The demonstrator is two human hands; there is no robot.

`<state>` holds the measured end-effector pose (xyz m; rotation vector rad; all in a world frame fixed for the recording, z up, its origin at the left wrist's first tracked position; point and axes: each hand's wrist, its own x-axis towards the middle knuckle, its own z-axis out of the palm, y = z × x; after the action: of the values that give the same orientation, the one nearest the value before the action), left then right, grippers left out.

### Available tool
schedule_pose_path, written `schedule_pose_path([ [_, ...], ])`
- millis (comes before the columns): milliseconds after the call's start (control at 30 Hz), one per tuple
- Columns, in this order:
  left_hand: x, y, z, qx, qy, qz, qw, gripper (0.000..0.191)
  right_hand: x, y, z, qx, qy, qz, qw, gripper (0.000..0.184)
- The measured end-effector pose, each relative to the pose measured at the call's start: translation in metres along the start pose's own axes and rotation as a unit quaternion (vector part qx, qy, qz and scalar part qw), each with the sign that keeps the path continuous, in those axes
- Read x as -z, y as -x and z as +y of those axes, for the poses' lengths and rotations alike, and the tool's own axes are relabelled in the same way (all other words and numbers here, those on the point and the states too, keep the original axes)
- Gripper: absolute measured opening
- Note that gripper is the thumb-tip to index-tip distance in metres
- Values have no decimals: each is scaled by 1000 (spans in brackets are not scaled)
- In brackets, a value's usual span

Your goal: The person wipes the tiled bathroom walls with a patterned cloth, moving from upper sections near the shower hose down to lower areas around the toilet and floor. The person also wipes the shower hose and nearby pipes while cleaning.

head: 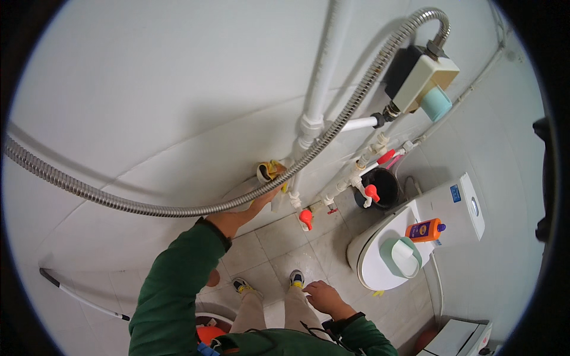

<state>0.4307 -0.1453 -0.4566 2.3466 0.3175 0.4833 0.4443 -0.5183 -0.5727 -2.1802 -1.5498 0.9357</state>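
My left hand reaches forward to the lower white wall, partly hidden behind a ribbed metal hose. Its fingers are on a bunched yellow patterned cloth, pressed near a white vertical pipe. A pale rounded edge shows at the cloth's left side; what it belongs to is unclear. Low in front of my body, my right hand hangs over the tiled floor, fingers loosely bent and apart, holding nothing. Just right of my left hand, a tap with a red handle sits low on the pipe.
The hose arches to a wall-mounted box with a light-blue cup. More red-handled valves stand before a black bucket. On the toilet lid are an orange bottle and a green container. A basin is beside my feet.
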Motion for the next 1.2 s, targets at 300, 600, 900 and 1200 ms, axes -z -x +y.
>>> schedule_pose_path([
  [300,100,121,-30,71,-138,-105,982,55,31,-19,1,26,-6,63,998,24],
  [600,17,47,-42,48,-96,-59,992,40,7,-11,8,-9,-20,23,1000,23],
  [900,107,126,-31,101,-323,-58,939,41,-3,-38,-11,60,-35,13,997,21],
  [1200,139,160,-68,-105,-633,191,743,43,21,-5,16,-11,-14,34,999,22],
])
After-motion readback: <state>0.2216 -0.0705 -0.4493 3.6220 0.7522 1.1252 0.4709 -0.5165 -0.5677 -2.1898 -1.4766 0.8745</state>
